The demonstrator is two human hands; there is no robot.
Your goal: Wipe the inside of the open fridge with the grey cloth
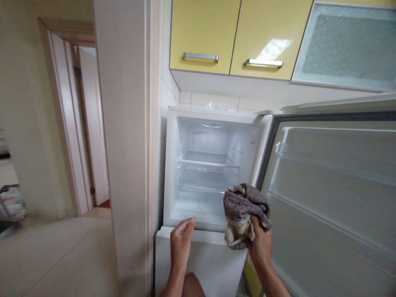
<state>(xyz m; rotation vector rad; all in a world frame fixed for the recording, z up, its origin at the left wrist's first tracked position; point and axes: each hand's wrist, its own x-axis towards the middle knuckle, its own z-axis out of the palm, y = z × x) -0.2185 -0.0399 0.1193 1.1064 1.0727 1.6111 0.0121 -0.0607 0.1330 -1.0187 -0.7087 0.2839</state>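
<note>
Grey-brown, crumpled terry cloth [243,214] partly hides the clenched right hand [260,243] gripping it. Left hand [181,243] hovers released, fingers loose, near the open white fridge [168,165].

- A crumpled grey-brown cloth [244,212], bunched into a loose wad with a paler, cream-coloured fold hanging at its lower edge, is clutched in the right hand [261,243], rising above the fingers
- An open refrigerator compartment [204,173], white inside and lit, stands just beyond both hands; a clear shelf and a clear tray sit above the left hand [181,243], whose fingertips hover at the compartment's lower front edge
- The refrigerator door [334,198] is swung wide to the right of the cloth-holding hand, its white inner racks bare
</note>
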